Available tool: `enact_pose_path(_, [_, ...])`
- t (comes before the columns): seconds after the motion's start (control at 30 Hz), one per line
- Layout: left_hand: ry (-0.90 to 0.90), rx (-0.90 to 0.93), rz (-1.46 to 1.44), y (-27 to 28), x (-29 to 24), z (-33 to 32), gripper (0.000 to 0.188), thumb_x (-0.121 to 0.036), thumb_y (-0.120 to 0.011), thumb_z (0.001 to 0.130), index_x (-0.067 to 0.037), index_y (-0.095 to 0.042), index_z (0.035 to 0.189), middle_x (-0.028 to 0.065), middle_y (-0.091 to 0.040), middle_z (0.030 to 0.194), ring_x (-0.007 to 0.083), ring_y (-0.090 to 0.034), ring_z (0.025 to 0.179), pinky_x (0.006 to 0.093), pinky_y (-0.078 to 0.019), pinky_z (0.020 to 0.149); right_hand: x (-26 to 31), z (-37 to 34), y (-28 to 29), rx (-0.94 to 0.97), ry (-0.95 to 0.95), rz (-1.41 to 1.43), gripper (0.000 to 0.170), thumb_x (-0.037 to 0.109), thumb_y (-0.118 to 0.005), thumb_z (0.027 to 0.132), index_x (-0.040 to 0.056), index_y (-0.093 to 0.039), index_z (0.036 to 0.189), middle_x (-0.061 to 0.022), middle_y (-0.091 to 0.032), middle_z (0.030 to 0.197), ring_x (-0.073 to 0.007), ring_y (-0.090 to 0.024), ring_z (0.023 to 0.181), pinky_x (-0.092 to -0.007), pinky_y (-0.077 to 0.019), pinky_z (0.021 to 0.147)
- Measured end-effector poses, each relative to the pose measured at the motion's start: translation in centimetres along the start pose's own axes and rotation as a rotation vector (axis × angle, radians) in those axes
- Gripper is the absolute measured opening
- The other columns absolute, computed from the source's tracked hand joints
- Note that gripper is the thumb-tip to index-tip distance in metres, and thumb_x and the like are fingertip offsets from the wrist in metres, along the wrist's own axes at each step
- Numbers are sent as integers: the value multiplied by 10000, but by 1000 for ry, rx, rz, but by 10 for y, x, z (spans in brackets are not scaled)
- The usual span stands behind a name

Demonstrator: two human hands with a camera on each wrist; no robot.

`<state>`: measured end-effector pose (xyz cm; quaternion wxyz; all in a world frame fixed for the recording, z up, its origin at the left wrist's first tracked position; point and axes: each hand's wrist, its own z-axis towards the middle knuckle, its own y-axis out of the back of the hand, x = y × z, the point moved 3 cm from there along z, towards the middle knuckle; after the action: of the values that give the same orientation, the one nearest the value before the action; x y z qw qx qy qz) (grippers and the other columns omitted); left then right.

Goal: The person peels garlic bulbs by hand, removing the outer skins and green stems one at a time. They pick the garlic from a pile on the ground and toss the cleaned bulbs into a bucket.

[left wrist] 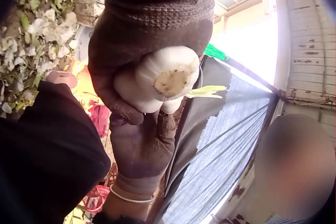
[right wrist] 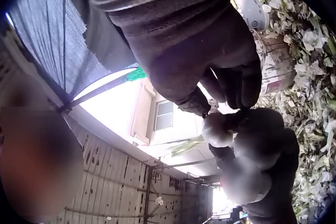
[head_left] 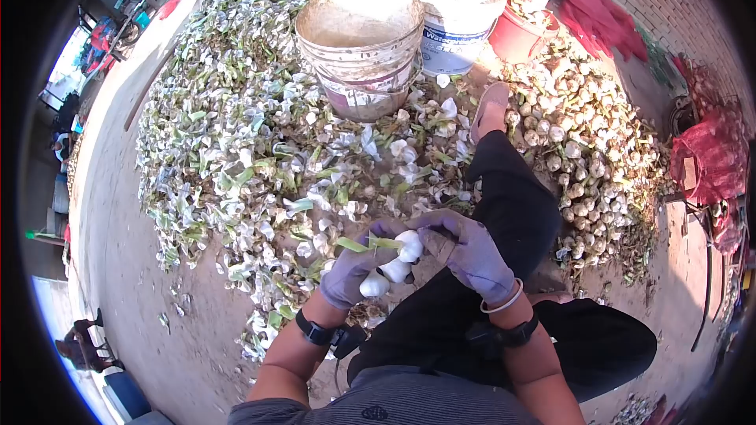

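Note:
In the head view, my gloved left hand grips three peeled white garlic bulbs, with green stem pieces sticking out over the fingers. My right hand, also gloved, meets it from the right, its thumb and fingertips pinching at the uppermost bulb. A trimmed root end shows on one garlic bulb in the left wrist view. From the right wrist, the small garlic bulb sits right at the right thumb and fingertips. The left palm is mostly hidden behind the bulbs.
Garlic skins and stem scraps cover the ground ahead and left. A dirty bucket, a white bucket and a red bucket stand beyond. A heap of unpeeled garlic lies right of the outstretched leg.

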<state>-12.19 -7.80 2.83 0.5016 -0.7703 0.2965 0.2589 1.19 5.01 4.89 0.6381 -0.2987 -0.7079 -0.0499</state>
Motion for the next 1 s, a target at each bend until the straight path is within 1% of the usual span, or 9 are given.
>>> enact_pose_path(0.17, [-190,-130,250,-4,3,-2,370,-221,-604,908,-30,-548,1220,60,-636,999,109,-600,786,232,-498,653,8,-6,-7,-254,139,-404,156,66,-626,914,1,-640,1055,-29,-641,940,-90,-584,864,-241,-476,781])
enact_pose_path(0.23, [-148,-172,86,-21,0,-8,401,-211,-619,911,-34,-528,1259,62,-628,1018,107,-598,813,234,-497,664,7,-10,-9,-326,210,-544,133,67,-633,908,5,-647,1024,-30,-644,924,-89,-589,836,-236,-479,752])
enact_pose_path(0.43, [-201,-390,347,-28,-3,-18,315,-205,-621,934,-13,-589,1181,40,-646,903,99,-600,796,235,-484,669,4,-14,-15,-229,-117,110,205,125,-690,894,2,-592,1026,2,-580,860,-79,-531,765,-239,-453,683])
enact_pose_path(0.53, [-75,-358,369,-32,-3,-22,319,-227,-592,959,-9,-591,1191,63,-652,971,110,-603,848,246,-487,724,6,-9,-19,-194,60,-30,232,162,-725,872,15,-564,952,1,-565,833,-71,-510,734,-231,-435,640])
enact_pose_path(0.6, [-411,-309,609,-38,-7,-19,341,-264,-557,981,-5,-594,1200,78,-647,1062,136,-602,925,268,-482,795,15,-12,-21,-217,59,-494,245,170,-730,868,23,-535,887,-7,-550,811,-67,-507,733,-228,-432,631])
enact_pose_path(0.7, [-292,-319,610,-43,-12,-23,347,-282,-543,989,-3,-609,1184,85,-633,1127,148,-588,991,282,-468,850,26,-15,-20,-201,116,-624,273,214,-750,852,25,-570,929,-16,-560,803,-75,-525,723,-241,-439,608])
enact_pose_path(0.83, [-371,-339,656,-38,-10,-20,336,-288,-552,980,-11,-638,1149,108,-639,1115,186,-597,1004,313,-468,864,22,-26,-8,-178,-199,-71,329,240,-771,825,18,-601,997,-34,-586,824,-92,-560,749,-257,-464,637])
enact_pose_path(0.93, [-518,-393,831,-35,-14,-18,332,-305,-561,969,-21,-668,1105,142,-637,1125,246,-599,1039,354,-458,898,30,-32,-7,-277,47,-197,356,228,-769,822,6,-613,1053,-56,-616,849,-97,-582,741,-263,-484,641])
enact_pose_path(1.0, [-498,-402,973,-41,-16,-19,318,-294,-545,969,-29,-683,1080,159,-632,1128,295,-591,1062,383,-447,921,41,-37,-17,-229,107,-773,243,143,-719,854,-12,-617,1011,-73,-631,868,-89,-584,718,-266,-491,635])
